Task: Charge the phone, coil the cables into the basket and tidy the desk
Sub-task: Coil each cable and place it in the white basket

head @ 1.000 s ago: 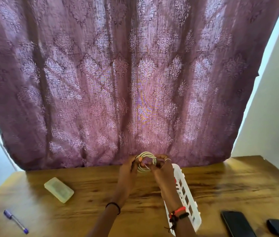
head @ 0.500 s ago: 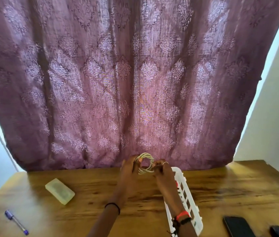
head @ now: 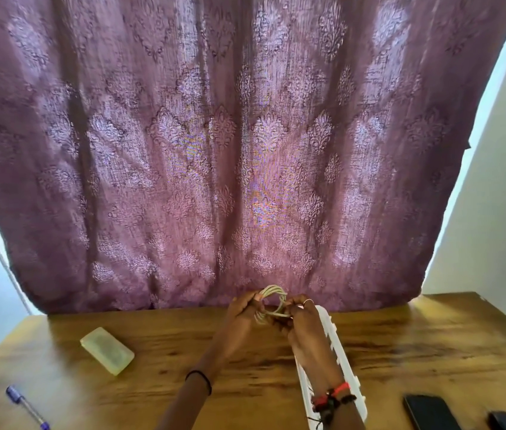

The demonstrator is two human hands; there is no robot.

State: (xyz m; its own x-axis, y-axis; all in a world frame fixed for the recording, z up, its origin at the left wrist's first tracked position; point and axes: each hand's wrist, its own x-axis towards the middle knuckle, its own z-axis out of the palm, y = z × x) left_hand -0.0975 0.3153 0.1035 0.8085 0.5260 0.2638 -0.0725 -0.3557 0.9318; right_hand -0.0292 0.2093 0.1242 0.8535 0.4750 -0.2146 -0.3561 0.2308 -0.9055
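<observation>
Coil still held in both hands, not yet in the basket

In the last second almost nothing moves: the white cable (head: 272, 301) stays as a small coil above the far edge of the desk (head: 158, 336). The left hand (head: 242, 318) curls its fingers round the coil's left side and the right hand (head: 303, 325) pinches its right side. The loops look a little tighter than before, so I judge the winding nearly done. The white basket (head: 340, 356) lies just under the right wrist. The phone (head: 428, 411) waits at the near right, with no cable visible on it.
</observation>
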